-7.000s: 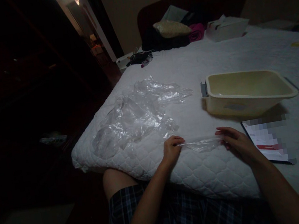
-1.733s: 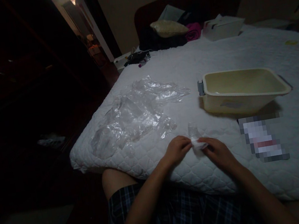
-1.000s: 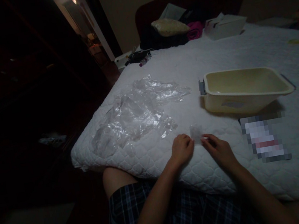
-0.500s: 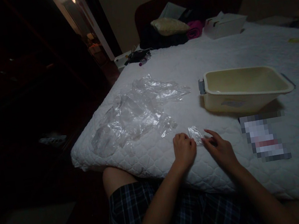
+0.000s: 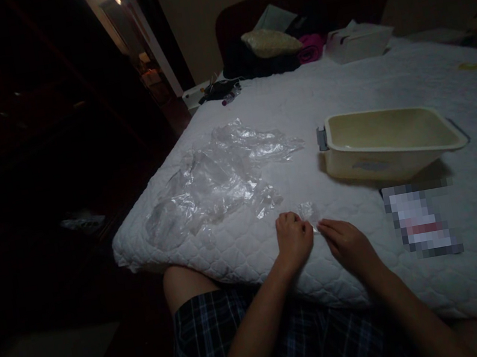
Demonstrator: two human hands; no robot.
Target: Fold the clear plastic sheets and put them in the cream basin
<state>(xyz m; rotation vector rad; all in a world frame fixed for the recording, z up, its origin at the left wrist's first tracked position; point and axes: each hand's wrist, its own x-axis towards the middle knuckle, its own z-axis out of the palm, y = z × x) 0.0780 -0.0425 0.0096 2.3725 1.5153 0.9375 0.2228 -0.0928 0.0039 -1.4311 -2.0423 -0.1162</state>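
A small clear plastic bag (image 5: 308, 210) lies at the front of the bed between my two hands. My left hand (image 5: 294, 235) is closed, its fingertips pinching the bag's near left edge. From the other side, my right hand (image 5: 344, 240) has thumb and fingers pressed together on the bag's near right corner. Left of my hands, a heap of crumpled clear plastic bags (image 5: 220, 175) spreads over the white quilted mattress cover (image 5: 241, 251).
An open cream plastic tub (image 5: 382, 163) with grey clips stands to the right. Nearer me lies a pixelated item (image 5: 422, 221). At the headboard are a yellowish pillow (image 5: 273, 42), a pink roll (image 5: 310, 48) and a whitish box (image 5: 359, 41).
My right hand's fingers have closed from a spread pose and moved slightly left onto the bag. The bag's upper part is folded lower. My left hand stays put.
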